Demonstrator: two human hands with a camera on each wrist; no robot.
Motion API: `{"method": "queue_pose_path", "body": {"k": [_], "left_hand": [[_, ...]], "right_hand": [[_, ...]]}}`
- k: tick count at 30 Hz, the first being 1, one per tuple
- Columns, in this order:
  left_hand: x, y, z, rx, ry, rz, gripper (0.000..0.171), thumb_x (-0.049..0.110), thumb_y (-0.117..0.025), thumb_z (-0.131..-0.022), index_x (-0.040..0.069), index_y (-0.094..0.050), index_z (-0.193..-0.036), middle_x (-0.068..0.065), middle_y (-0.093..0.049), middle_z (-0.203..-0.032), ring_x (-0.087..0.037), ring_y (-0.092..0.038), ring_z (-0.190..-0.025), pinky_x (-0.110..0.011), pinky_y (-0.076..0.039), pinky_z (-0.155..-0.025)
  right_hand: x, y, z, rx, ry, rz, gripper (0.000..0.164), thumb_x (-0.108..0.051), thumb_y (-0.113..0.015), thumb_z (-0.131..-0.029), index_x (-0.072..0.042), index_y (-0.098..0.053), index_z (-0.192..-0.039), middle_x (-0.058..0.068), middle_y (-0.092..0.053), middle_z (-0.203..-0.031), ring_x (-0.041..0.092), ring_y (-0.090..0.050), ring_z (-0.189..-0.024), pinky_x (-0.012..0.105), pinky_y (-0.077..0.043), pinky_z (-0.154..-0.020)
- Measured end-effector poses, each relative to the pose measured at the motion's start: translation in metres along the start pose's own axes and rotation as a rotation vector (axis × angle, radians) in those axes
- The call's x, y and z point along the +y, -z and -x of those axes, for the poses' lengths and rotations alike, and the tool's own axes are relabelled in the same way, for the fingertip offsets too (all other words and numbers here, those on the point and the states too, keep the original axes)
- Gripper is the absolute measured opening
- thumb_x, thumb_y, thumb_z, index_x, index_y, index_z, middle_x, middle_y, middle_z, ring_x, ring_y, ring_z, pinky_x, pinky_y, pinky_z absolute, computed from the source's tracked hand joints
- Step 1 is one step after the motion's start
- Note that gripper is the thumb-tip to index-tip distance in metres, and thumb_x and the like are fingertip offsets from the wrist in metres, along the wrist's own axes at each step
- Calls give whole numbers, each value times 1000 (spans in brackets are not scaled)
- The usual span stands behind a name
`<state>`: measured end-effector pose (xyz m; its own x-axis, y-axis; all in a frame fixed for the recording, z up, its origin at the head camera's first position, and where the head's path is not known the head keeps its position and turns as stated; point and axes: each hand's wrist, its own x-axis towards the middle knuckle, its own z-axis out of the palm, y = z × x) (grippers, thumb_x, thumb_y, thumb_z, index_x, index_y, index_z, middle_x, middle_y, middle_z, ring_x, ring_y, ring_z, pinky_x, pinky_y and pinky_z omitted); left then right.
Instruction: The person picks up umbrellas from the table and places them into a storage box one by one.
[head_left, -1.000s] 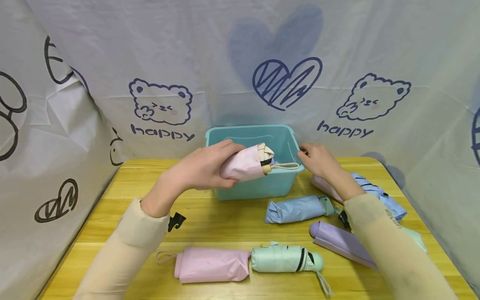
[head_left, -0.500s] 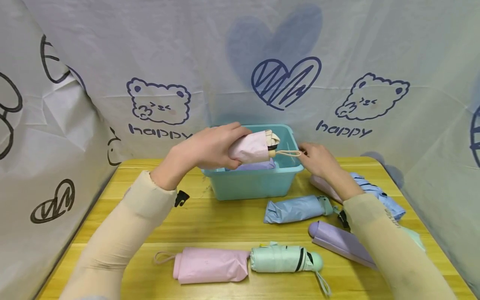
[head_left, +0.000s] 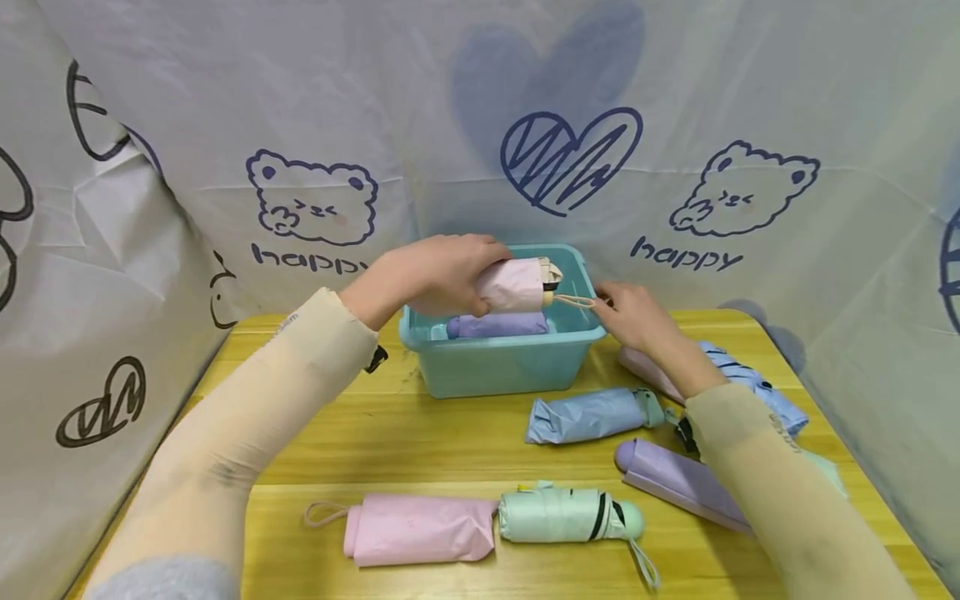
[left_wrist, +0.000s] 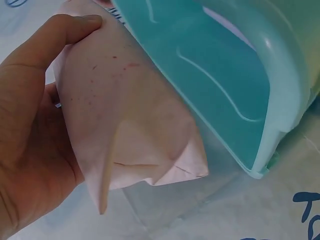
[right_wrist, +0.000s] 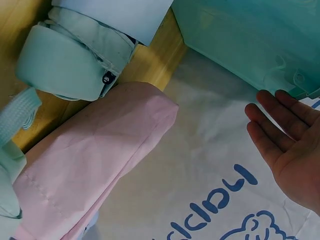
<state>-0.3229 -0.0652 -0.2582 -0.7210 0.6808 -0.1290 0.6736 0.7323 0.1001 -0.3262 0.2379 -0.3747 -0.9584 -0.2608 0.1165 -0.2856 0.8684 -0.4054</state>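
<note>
My left hand point(head_left: 455, 268) grips a folded umbrella in a pale pink sleeve point(head_left: 513, 285), its cream cloth and looped cord pointing right. This umbrella is over the opening of a light blue plastic bin point(head_left: 498, 367). In the left wrist view, the thumb lies along the sleeve point(left_wrist: 135, 110), close beside the bin's rim point(left_wrist: 175, 90). Inside the bin lies a purple folded umbrella point(head_left: 498, 325). My right hand point(head_left: 633, 315) is at the bin's right rim; in the right wrist view its fingers point(right_wrist: 280, 120) are loosely extended, with fingertips right at the bin's wall.
Before the bin lie a blue umbrella point(head_left: 588, 414), a pink umbrella point(head_left: 420, 530) and a mint umbrella point(head_left: 562, 515). A purple umbrella point(head_left: 682, 483) and a striped blue one point(head_left: 750, 383) lie partly behind the right arm. A printed cloth point(head_left: 450, 125) hangs behind the wooden table point(head_left: 360, 433).
My left hand has carried the pale pink umbrella up and to the right, farther over the bin, and the purple umbrella inside has come into view. My right hand stays at the rim.
</note>
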Motion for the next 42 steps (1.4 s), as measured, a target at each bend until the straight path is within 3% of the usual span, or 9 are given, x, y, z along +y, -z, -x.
{"method": "queue_pose_path", "body": {"k": [10,19,26,33,37,42], "left_hand": [[-15,-1,-45,-125,-38,-18,55,30,-76,-88,9,-57,-135,-3,-63,-118,-21,-58,-105,-38,-50,-96],[-17,-10,-77,-222,-10,12,47,34,-76,-87,18,-60,-129,1,-63,-118,-20,-57,-106,-38,-48,-95],[-11,-28,-99,-349,18,42,47,36,-80,-86,21,-64,-127,1,-64,-118,-20,-59,-107,-36,-50,-92],[1,-49,-115,-486,11,-1,42,34,-81,-87,21,-69,-126,1,-65,-124,-20,-58,-111,-38,-52,-96],[7,-55,-121,-556,5,-8,39,26,-77,-91,21,-69,-128,3,-63,-131,-16,-56,-115,-38,-52,-99],[12,-62,-131,-638,-20,-10,27,8,-62,-94,16,-71,-119,0,-66,-122,-16,-61,-107,-34,-57,-90]], "right_hand": [[-2,2,0,-12,-5,3,48,-27,-43,-106,4,-59,-138,24,-67,-127,39,-63,-113,56,-50,-99],[2,-1,-1,2,-2,8,47,-29,-44,-104,2,-62,-135,21,-68,-125,38,-64,-111,55,-51,-98],[3,-2,-1,-13,-13,-1,49,-28,-42,-105,2,-59,-139,22,-66,-130,39,-63,-116,57,-49,-101],[2,-2,-1,-13,-6,0,48,-29,-42,-104,1,-61,-136,21,-67,-128,38,-63,-114,55,-50,-98],[1,-1,0,-13,3,3,47,-28,-42,-104,1,-61,-136,21,-67,-127,38,-64,-112,55,-50,-98],[1,2,1,-13,9,3,47,-27,-41,-105,2,-60,-137,22,-66,-128,39,-64,-113,56,-50,-99]]}}
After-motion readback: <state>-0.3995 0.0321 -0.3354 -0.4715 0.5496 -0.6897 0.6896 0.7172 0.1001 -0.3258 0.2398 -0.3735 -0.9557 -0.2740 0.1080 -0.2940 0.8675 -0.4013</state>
